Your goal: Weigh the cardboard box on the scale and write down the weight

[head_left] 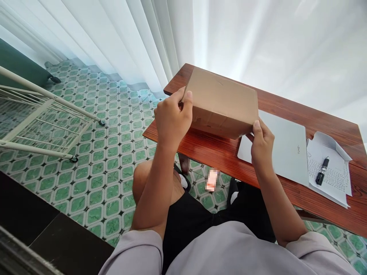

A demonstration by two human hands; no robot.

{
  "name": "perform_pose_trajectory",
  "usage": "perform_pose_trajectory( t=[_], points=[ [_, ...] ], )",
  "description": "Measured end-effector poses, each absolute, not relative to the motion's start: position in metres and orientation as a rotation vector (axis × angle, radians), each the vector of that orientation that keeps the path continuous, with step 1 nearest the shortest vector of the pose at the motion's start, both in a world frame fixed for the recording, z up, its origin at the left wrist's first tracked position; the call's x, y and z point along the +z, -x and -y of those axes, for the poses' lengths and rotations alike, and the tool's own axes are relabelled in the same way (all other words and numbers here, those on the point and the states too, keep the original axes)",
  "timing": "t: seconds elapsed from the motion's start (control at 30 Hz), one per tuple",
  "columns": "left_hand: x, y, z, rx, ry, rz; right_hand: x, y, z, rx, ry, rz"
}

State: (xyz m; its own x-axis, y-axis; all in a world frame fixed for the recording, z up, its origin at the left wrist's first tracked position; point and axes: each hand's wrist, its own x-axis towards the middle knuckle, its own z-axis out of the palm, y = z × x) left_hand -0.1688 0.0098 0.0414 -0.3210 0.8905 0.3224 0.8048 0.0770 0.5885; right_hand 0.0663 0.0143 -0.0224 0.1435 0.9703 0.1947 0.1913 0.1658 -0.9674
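A closed brown cardboard box (222, 95) is held between my two hands over the left part of a reddish wooden table (210, 144). It looks tilted, with its near edge raised off the tabletop. My left hand (174, 114) grips the box's left end, the thumb on top and the fingers curled around the side. At the near right corner, my right hand (261, 143) pinches the box with its thumb on the edge; the fingertips underneath are hidden. Close to my right hand lies a closed silver laptop (286, 147), partly covered by the box and that hand.
Right of the laptop are handwritten paper sheets (332, 183) with a black marker pen (322, 172) on them. A white wheeled wire rack (54, 126) stands at left on green tiles. White curtains (272, 42) hang behind the table. A blurred pinkish item (212, 180) lies on the floor.
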Motion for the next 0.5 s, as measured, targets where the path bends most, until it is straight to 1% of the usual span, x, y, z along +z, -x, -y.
perform_pose_trajectory(
  t=[0.5],
  points=[
    [0.029, 0.174, -0.017, 0.932, -1.810, -2.325, -0.042, -0.063, -0.018, 0.854, 1.299, 1.344]
  ],
)
